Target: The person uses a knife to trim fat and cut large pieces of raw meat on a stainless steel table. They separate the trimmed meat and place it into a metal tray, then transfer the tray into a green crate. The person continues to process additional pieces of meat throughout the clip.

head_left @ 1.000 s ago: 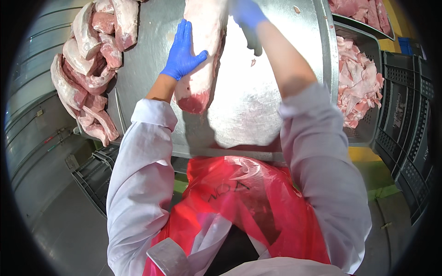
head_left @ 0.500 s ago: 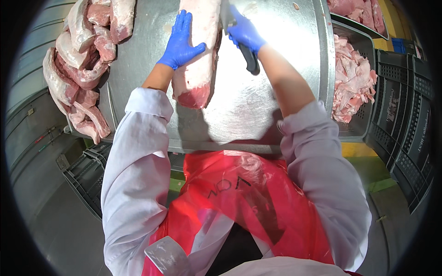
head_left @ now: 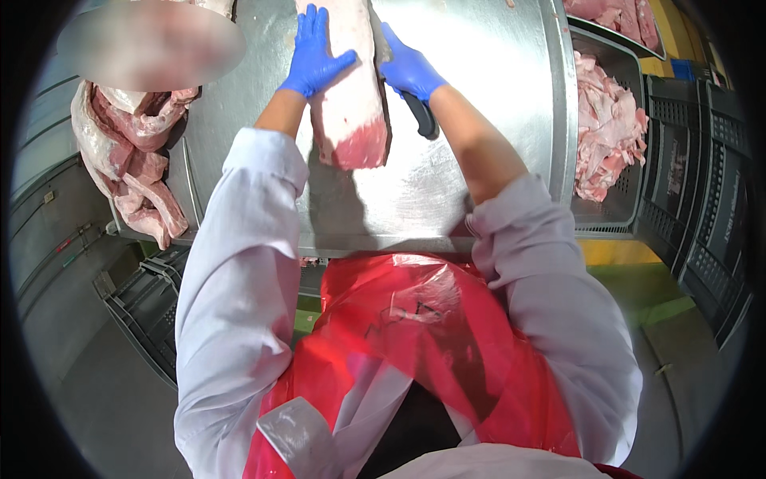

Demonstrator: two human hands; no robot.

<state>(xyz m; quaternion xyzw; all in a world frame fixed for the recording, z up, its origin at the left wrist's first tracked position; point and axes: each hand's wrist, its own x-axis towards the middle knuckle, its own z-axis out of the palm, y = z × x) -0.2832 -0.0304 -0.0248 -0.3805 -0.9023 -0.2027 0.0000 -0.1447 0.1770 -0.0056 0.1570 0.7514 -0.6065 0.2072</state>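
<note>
A long slab of pale, fat-covered meat (head_left: pixel 347 96) lies lengthwise on the metal table (head_left: pixel 479 184), its reddish end toward me. My left hand (head_left: pixel 315 60), in a blue glove, rests on the slab's left side with fingers stretched out and thumb spread across the fat. In my blue-gloved right hand (head_left: pixel 411 68) is a knife (head_left: pixel 420 114), gripped by its black handle, the butt pointing back at me. Its blade runs forward along the slab's right edge. The blade's tip is out of sight at the top.
Several meat pieces (head_left: pixel 148 168) are heaped at the table's left edge, partly blurred; a thin metal rod (head_left: pixel 190 180) lies beside them. At right, a grey crate (head_left: pixel 618 215) holds pale trimmings (head_left: pixel 602 128). Dark crates (head_left: pixel 694 168) stand beyond it, and a meat tray (head_left: pixel 614 36) sits at top right.
The slab's near end has shifted slightly right and away from me. My right hand and the knife have moved left, up against the slab's edge. My left hand stays flat on the meat.
</note>
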